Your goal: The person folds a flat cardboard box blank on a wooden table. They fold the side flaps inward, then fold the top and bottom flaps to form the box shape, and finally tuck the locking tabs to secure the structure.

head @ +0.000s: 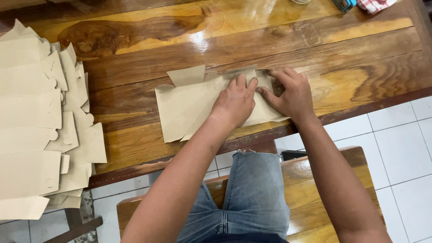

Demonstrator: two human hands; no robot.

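Paper blank (pixel 193 108), brown kraft, die-cut with tabs, lying flat on the glossy wooden table (pixel 148 45) near its front edge. Left hand (pixel 235 102) rests palm-down on the sheet's middle, fingers spread and pressing, apparently to pin it flat so it cannot slide. Right hand (pixel 291 95) sits just beside the left, touching it at the fingertips; its fingers curl over the sheet's right end, where a flap (pixel 270 114) seems to be pinched or creased. Whether the thumb is under the paper cannot be told. One raised tab (pixel 186 75) stands up at the far edge, beyond the left hand's knuckles.

Stack of like blanks (pixel 40 121), same brown colour, fanned and overlapping, well to the left of the left hand, hanging partly past the table's edge; probably kept there within reach.

Blue object (pixel 344 4) and red-and-white checked cloth (pixel 375 4), far beyond the right hand at the table's back edge, both cut off by the frame.

Wooden bench (pixel 310 175) below the forearms, where the person sits in torn blue jeans (pixel 252 193); white tiled floor (pixel 396 135) beneath.

No labels or print visible on any sheet.
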